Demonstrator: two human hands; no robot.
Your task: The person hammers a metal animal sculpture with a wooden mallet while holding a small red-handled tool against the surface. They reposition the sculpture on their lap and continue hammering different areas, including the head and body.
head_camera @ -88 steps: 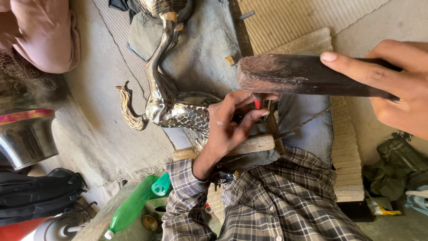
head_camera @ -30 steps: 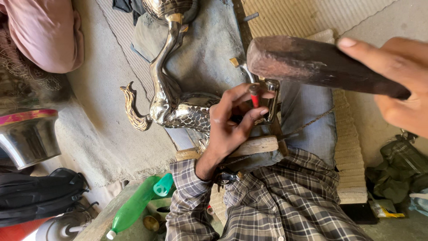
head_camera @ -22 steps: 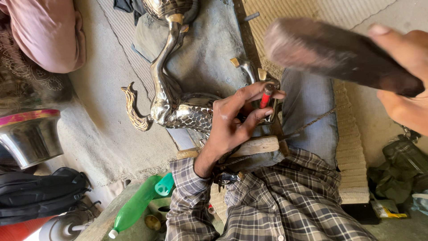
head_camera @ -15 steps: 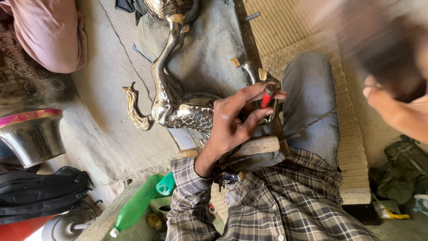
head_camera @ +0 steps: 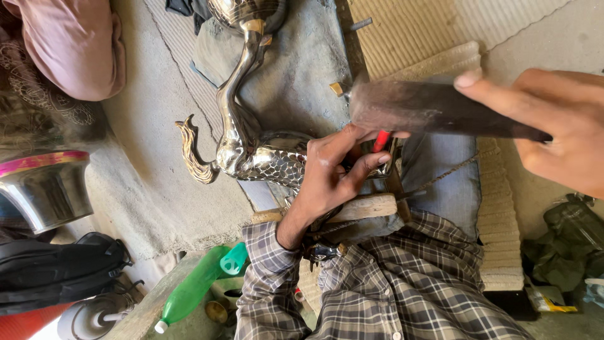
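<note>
- Silvery scaled metal bird figure (head_camera: 251,151) lies over my lap, pinned steady by my left hand (head_camera: 330,182), fingers pinching a red-handled punch (head_camera: 380,140).
- Right hand (head_camera: 553,126) clenches dark wooden mallet (head_camera: 428,108) above it.

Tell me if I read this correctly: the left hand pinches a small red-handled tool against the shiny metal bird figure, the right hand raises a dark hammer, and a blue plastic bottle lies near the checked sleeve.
Not quite. In the head view the plastic bottle is green, not blue. The rest holds: the left hand pinches the red-handled tool against the metal bird figure, the right hand raises the dark hammer, and the bottle lies near the checked sleeve.
</note>
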